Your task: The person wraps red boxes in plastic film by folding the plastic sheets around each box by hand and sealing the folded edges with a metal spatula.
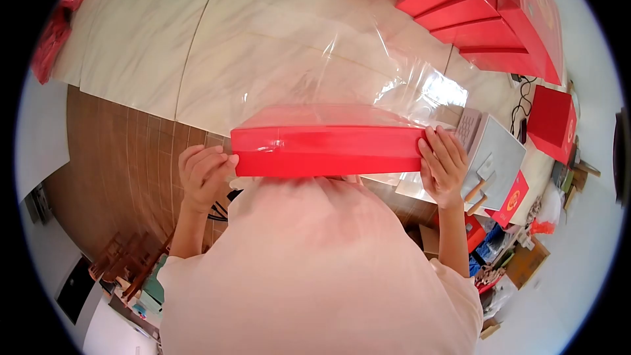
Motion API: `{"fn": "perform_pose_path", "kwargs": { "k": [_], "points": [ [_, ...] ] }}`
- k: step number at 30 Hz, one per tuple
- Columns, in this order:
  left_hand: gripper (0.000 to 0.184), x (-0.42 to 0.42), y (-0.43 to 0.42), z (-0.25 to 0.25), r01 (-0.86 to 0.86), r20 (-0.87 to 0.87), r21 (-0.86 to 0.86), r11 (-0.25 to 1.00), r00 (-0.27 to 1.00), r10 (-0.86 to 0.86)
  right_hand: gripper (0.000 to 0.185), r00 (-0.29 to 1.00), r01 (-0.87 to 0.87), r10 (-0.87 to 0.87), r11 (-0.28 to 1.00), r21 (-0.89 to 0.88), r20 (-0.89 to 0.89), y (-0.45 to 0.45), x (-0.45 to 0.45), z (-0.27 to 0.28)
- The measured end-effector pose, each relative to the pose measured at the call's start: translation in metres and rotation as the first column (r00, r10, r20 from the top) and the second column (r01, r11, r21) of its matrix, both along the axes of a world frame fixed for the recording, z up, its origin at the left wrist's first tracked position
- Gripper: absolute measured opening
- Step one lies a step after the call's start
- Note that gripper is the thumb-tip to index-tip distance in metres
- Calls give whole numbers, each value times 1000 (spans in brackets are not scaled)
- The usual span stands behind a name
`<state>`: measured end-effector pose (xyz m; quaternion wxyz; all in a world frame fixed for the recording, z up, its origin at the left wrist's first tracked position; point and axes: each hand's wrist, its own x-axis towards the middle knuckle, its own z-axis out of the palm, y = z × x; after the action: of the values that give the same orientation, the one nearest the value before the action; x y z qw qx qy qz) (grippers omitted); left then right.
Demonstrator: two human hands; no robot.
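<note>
A flat red box (328,151) is held level in front of my chest, its long side facing me. Clear plastic film (374,72) lies over the box and spreads out beyond it above the table. At the box's left end, my left hand (205,174) grips the corner with fingers bent. My right hand (444,163) is closed around the opposite end, its fingers lying over the front edge. The thumbs are partly hidden, and the underside of the box cannot be seen.
Red boxes (473,20) are stacked at the far right of the marble-patterned table (131,46). To my right are a grey flat-topped device (499,158), wooden-handled tools (476,197), a cable (524,98) and another red box (552,121). Red wrapped items (52,39) sit at far left.
</note>
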<state>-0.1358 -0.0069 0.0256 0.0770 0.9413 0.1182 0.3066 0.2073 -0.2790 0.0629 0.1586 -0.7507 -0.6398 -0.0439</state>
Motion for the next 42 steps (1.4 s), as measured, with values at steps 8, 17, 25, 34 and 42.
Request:
{"fn": "perform_pose_path", "kwargs": {
  "k": [8,17,25,34,42],
  "points": [
    [41,19,-23,9,-219,-52,-931,293,872,486,62,994,-43,50,996,74,-94,26,-11,-4],
    [49,70,-54,0,-77,-50,-997,30,852,520,71,980,-184,182,983,-20,-78,32,-14,-4],
    [55,122,5,-2,-114,-3,-974,194,870,494,57,998,-40,37,998,51,53,27,-25,-12],
    [47,105,50,11,-216,-243,-970,-113,839,487,49,1000,-10,8,987,159,12,20,-30,-20],
    [28,109,35,33,-317,-322,-946,-72,886,333,48,1000,9,-8,975,222,-4,13,-29,-28]
  ]
}}
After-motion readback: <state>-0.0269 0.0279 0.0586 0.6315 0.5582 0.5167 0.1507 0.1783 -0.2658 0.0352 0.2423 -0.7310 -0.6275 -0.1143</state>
